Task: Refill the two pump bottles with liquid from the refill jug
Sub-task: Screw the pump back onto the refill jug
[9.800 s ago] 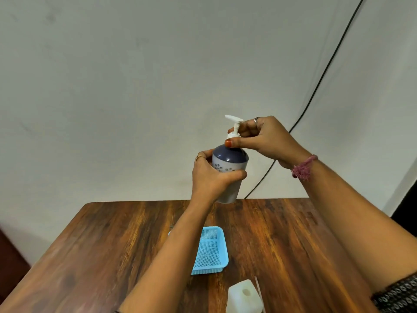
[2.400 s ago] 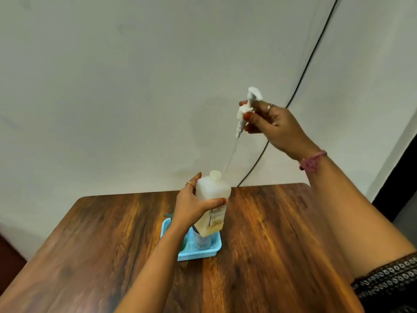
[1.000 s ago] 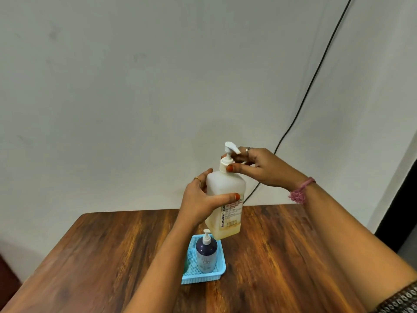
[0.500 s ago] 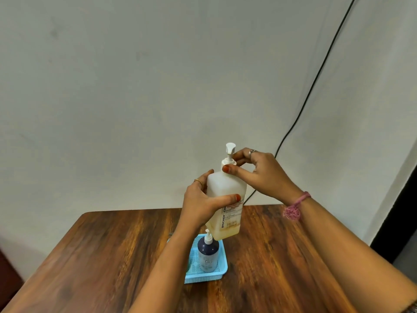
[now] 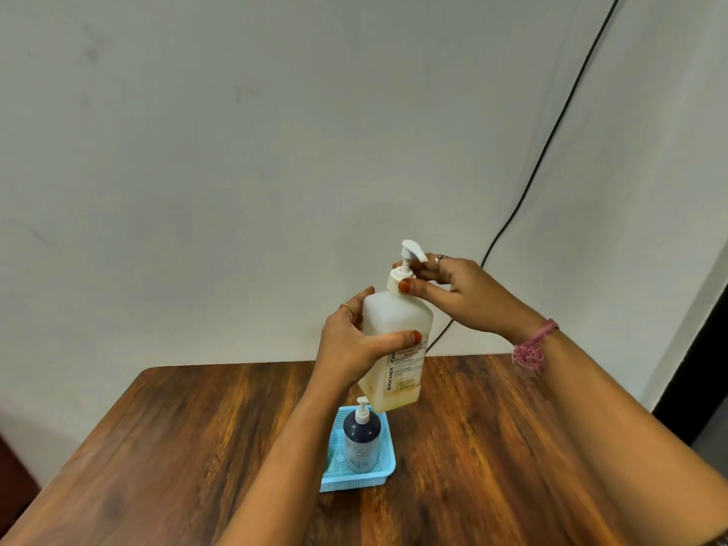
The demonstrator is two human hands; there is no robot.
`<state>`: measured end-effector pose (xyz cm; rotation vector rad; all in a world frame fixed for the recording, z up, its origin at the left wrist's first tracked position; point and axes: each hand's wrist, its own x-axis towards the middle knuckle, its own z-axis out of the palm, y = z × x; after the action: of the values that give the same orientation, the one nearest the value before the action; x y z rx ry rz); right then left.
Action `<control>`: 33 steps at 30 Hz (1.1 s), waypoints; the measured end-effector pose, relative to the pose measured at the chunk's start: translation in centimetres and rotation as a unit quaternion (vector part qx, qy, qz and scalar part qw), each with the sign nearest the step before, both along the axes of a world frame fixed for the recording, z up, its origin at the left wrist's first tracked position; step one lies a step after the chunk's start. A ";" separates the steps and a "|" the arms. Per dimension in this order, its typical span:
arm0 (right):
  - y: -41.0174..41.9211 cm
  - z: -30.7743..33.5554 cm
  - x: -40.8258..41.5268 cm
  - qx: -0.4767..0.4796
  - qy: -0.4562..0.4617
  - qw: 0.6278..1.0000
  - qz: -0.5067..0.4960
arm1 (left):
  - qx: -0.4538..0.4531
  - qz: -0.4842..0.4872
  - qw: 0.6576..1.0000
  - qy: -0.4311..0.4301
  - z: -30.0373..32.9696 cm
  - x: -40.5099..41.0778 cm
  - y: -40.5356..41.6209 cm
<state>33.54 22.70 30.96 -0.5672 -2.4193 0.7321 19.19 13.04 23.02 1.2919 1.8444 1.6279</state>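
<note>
My left hand (image 5: 356,346) grips a translucent white square pump bottle (image 5: 398,340) with yellowish liquid in its lower part, held upright in the air above the table. My right hand (image 5: 453,293) pinches the collar of the white pump head (image 5: 405,266) on the bottle's neck with thumb and fingers. Below, a small dark blue pump bottle (image 5: 361,441) with a white pump stands upright in a light blue mesh tray (image 5: 384,476).
The wooden table (image 5: 492,447) runs up to a white wall. A black cable (image 5: 551,132) hangs down the wall to the table's far edge. A dark opening (image 5: 705,380) lies at the right. No refill jug is in view.
The pump head has turned on the bottle's neck; its spout now points right. My right hand has shifted its fingers round the collar. The left hand holds the bottle steady.
</note>
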 end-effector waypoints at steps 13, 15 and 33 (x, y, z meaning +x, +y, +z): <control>-0.3 0.4 0.2 -0.046 -0.034 0.998 -0.016 | -0.003 0.005 1.000 0.025 -0.4 0.1 0.1; -0.2 0.1 0.0 -0.071 -0.012 0.997 0.006 | -0.001 0.006 1.000 0.022 -0.4 0.1 0.1; -1.3 -2.5 -2.1 -0.145 0.092 0.981 -0.095 | -0.004 0.013 1.000 0.022 -1.3 -0.5 0.1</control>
<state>31.41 21.42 28.45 -0.7949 -2.0693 1.0136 18.66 13.14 21.69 1.3159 1.8993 1.6167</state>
